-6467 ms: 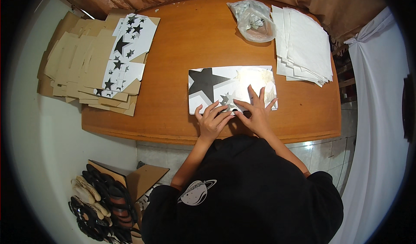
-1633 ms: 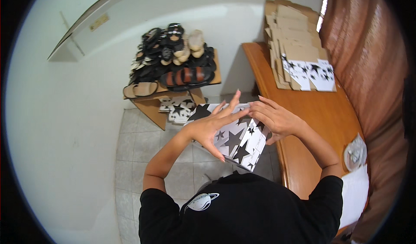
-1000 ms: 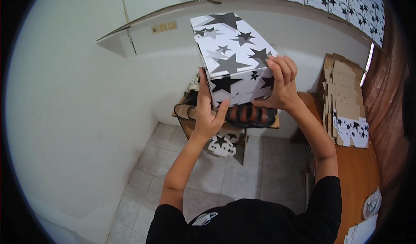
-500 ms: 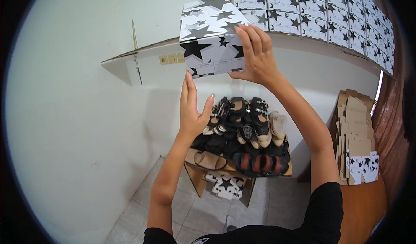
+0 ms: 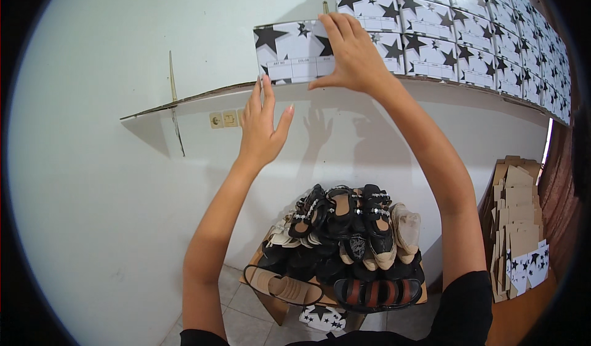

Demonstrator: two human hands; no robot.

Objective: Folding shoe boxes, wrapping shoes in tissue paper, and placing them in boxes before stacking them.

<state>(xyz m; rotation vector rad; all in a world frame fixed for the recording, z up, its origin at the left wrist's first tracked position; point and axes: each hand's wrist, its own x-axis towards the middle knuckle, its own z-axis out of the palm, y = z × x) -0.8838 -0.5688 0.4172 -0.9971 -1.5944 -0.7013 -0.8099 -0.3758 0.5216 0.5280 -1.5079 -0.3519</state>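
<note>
Raised since earlier, the star-printed box (image 5: 295, 54) sits level, label end outward, right hand (image 5: 354, 54) gripping, left hand (image 5: 261, 124) released.

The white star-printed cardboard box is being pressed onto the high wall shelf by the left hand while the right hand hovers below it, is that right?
Not quite: the hands are swapped. In the head view the right hand presses the white star-printed cardboard box onto the high wall shelf, while the left hand hovers below it.

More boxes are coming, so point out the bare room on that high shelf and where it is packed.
The shelf is bare left of the star-printed box under the right hand, out to its left end. Right of that box, stacked boxes fill it. The left hand hovers just beneath the shelf edge.
</note>
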